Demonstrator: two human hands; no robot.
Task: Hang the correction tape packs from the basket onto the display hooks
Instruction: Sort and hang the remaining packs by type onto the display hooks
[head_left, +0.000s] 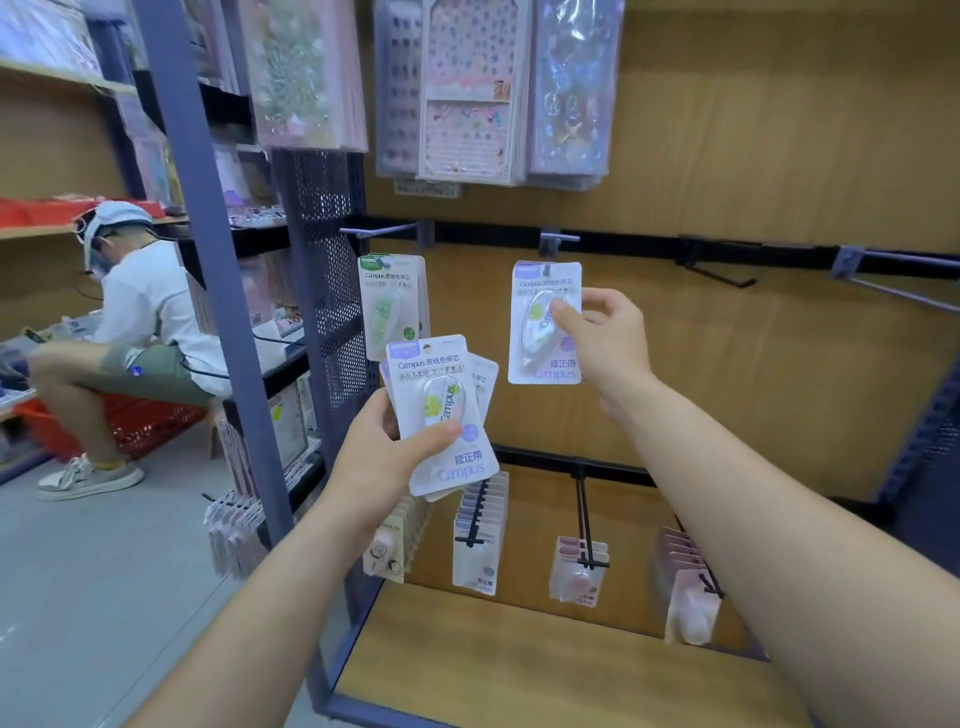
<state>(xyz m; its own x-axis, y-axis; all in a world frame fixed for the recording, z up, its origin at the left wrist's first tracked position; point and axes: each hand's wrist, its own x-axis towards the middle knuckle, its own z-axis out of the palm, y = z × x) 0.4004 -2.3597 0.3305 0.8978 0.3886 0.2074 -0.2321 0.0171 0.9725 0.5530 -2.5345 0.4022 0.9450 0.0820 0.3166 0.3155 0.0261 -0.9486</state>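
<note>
My left hand (387, 452) grips a fanned stack of white correction tape packs (441, 410), thumb across the front one. My right hand (602, 338) pinches a single correction tape pack (540, 332) upright, its top hole just under a short grey display hook (558, 240) on the black rail. To the left, several green-printed packs (389, 301) hang below another hook (379, 231). The basket is not in sight.
Two longer bare hooks (719, 273) (904, 293) stick out of the rail to the right. Below, a lower row of hooks carries other packs (480, 530). Sticker sheets (470, 88) hang above. A person (135, 332) sits on a red basket (145, 423) at the left.
</note>
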